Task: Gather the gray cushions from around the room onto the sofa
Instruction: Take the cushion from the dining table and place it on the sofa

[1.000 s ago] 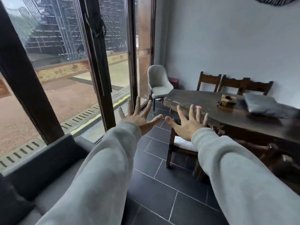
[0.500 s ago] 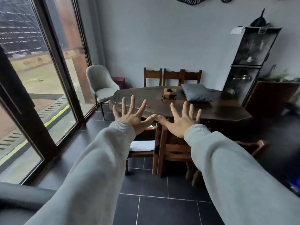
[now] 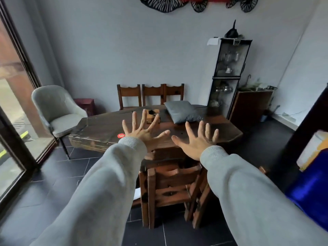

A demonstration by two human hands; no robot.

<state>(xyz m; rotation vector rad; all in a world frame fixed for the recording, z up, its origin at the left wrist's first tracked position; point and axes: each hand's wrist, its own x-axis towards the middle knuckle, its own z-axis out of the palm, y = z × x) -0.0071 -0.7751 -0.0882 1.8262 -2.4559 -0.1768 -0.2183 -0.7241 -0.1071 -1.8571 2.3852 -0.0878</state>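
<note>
Both hands are raised in front of the camera, palms forward and fingers spread wide apart; neither holds anything. The left hand (image 3: pixel 144 133) and the right hand (image 3: pixel 197 141) sit side by side, thumbs pointing toward each other but not touching, and both appear in front of the near edge of the wooden table (image 3: pixel 99 132). One gray cushion (image 3: pixel 182 111) lies flat on the far part of that table, on the side nearer the glass cabinet (image 3: pixel 229 75), just beside a small wooden box (image 3: pixel 152 113) that stands mid-table. The cushion is well beyond the fingertips; no contact. Three wooden chairs (image 3: pixel 150 94) line the far side of the table, another wooden chair (image 3: pixel 170 189) is pushed in at the near side, and an upholstered gray armchair (image 3: pixel 56 110) stands off the table's left end, near the window; its seat shows no loose cushion. The sofa is not in view, so I cannot tell whether any cushions are already on it. Judgement on progress: early stage at best, as at least this one cushion is not yet collected and nothing is in hand. Remaining, as far as visible: go round or lean over the table, pick up the cushion, carry it to the sofa, then check the rest of the room for more. A small red round sticker (image 3: pixel 121 135) marks the tabletop just beside the left wrist.
</note>
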